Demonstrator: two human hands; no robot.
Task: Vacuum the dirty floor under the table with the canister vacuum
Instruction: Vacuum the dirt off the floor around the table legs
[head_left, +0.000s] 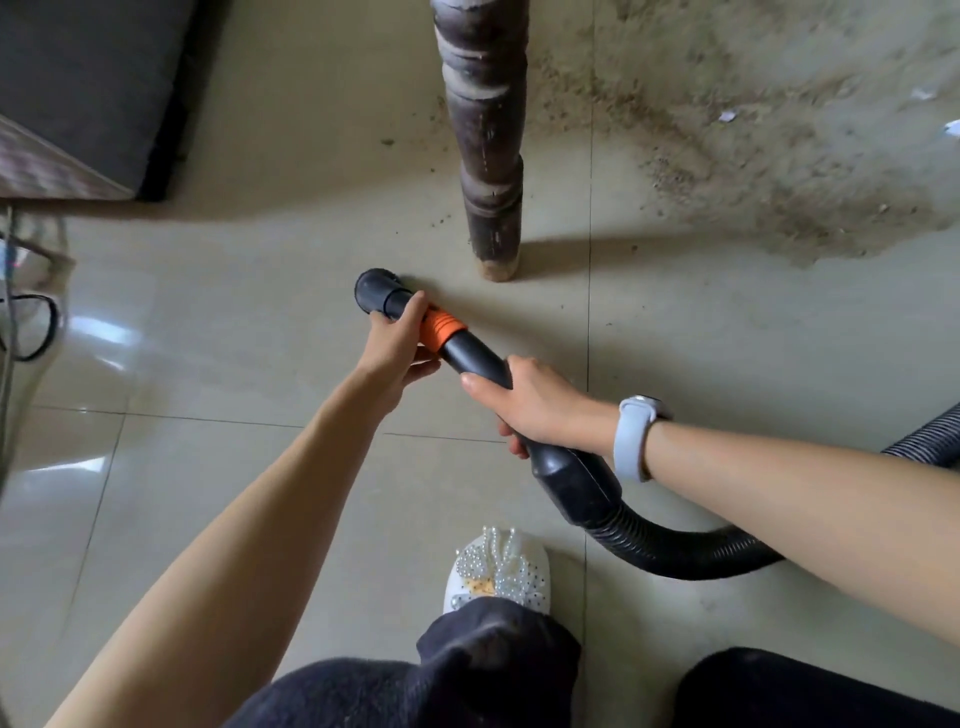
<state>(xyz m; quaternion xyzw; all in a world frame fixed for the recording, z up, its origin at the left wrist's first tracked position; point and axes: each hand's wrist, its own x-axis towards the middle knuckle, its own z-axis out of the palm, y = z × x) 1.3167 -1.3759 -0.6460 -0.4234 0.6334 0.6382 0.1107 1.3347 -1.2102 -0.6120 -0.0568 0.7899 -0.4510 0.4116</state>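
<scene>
Gripping the black tube, the left hand (397, 345) wraps the end by the orange collar (441, 327) while the right hand (540, 405) clasps the handle further back. The nozzle (376, 291) sits on clean tile left of the desk leg (488, 156); the dirt (753, 145) lies well apart, to the right. Swinging across could knock that leg, I reckon, or the hose (691, 558) might snag the shoe (498, 569). The canister and desk top are out of sight.
</scene>
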